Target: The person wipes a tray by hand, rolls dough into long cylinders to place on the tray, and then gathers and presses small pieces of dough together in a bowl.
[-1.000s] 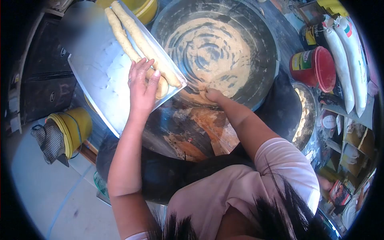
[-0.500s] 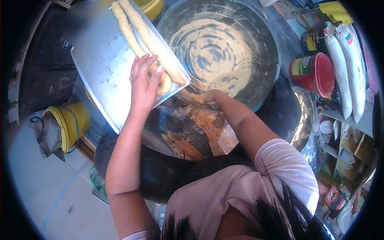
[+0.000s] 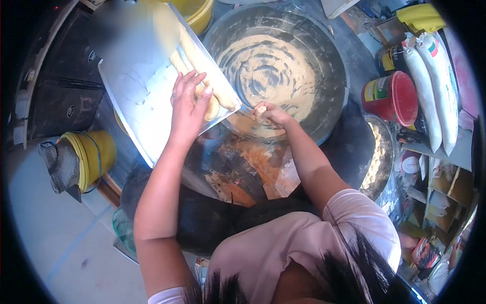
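Note:
A white tray slants at the upper left, with long rolls of pale dough along its right side. My left hand rests on the near part of the rolls, fingers spread. Right of the tray lies a wide dark basin with pale powder swirled over its bottom. At the basin's near left edge, my right hand is closed on a small piece of dough. A blurred patch hides the far part of the tray.
A red bucket and long white bags are at the right. Beside my right arm stands a pan of small pale pieces. A yellow bucket with a checked cloth is at the left; another yellow bucket is behind the tray.
My right hand has come up from the basin's near edge and now shows a small piece of dough. My left hand stays on the rolls. The whole view has shifted slightly.

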### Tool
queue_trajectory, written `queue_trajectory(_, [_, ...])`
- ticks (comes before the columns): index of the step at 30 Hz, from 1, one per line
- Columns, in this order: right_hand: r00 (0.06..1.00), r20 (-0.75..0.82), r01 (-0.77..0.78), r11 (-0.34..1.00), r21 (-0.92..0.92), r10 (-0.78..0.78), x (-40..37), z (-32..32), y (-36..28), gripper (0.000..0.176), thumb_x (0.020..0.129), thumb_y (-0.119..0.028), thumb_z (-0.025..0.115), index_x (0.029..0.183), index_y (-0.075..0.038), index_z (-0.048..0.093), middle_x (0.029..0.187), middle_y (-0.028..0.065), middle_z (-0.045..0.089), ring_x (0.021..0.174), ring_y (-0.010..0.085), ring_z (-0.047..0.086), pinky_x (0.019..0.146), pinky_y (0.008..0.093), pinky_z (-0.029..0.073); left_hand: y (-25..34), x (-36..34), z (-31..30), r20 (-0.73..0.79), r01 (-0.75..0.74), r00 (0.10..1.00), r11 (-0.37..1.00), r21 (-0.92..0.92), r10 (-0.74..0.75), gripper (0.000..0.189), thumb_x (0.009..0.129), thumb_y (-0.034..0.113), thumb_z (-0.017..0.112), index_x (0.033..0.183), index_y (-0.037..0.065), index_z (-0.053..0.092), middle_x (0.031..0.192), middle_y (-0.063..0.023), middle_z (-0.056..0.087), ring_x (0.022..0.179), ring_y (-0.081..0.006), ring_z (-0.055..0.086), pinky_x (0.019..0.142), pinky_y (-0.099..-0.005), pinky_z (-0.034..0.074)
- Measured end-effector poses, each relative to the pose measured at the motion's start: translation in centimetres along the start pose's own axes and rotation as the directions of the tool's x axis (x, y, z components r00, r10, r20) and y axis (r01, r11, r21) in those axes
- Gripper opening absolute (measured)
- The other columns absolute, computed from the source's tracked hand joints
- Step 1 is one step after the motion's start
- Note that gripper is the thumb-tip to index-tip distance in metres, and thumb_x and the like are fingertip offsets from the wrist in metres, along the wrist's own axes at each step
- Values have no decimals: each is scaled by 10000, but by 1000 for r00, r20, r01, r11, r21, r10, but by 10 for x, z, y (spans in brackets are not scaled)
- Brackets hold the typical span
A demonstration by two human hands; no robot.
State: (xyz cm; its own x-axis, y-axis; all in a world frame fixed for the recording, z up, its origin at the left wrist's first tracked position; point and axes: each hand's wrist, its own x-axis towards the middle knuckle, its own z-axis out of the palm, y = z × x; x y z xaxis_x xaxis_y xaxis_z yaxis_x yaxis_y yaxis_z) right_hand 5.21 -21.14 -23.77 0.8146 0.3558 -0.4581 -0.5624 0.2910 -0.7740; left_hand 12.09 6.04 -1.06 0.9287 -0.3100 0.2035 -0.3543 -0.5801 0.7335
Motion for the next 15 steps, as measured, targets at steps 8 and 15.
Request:
queue_trajectory(8, [889,7,375,738,562,-457,-32,37,-87,486,720,-16,649,1164,-89,466,814,45,527,678,151,536,650,313,474,20,-15,11,119,-124,986,991,42,118,370,853,286,544,1162,80,546,1286,-160,435,1288,-363,264,1030,-473,206])
queue_trajectory(15, [881,-405,363,898,248,-244,-27,19,-100,207,867,-152,546,1056,-79,502,684,26,520,557,111,507,481,257,439,22,-18,17,139,-161,974,978,-133,179,390,861,276,548,1170,40,527,1253,-174,454,1204,-341,398,1001,-392,310])
